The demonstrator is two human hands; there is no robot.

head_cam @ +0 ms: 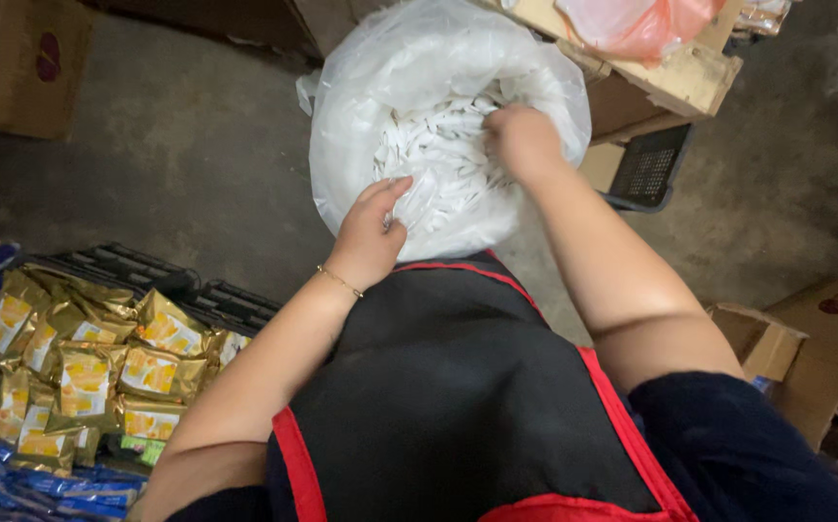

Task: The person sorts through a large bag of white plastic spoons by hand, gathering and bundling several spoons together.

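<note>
Head view looks down over a black apron with red trim [458, 387] onto a large clear plastic bag [409, 68] standing open on the concrete floor [177, 145]. Inside the bag lies a heap of small white packets [438, 155], filling the space between the two hands.

Left hand [373, 232] rests at the near rim of the bag, its fingers [390, 188] curled over the plastic edge and pinching it, with the white packets just beyond the fingertips. A thin gold bracelet [340, 281] circles that wrist.

Right hand [520, 140] reaches into the bag from the right side, its fingers bent down and buried among the packets. The fist looks closed, but whether it has actually gripped any packets cannot be told, since the fingertips are hidden.

Well to the left of the left hand, a dark crate [148, 275] holds gold foil pouches [81, 367], with blue pouches [42, 488] nearest the camera. Beyond the right hand stand a wooden pallet [690, 68] carrying an orange-pink bag [641, 24] and a small black basket [651, 169]. Cardboard boxes [806, 348] sit to the far right of the right arm, and another stands at the top left corner.
</note>
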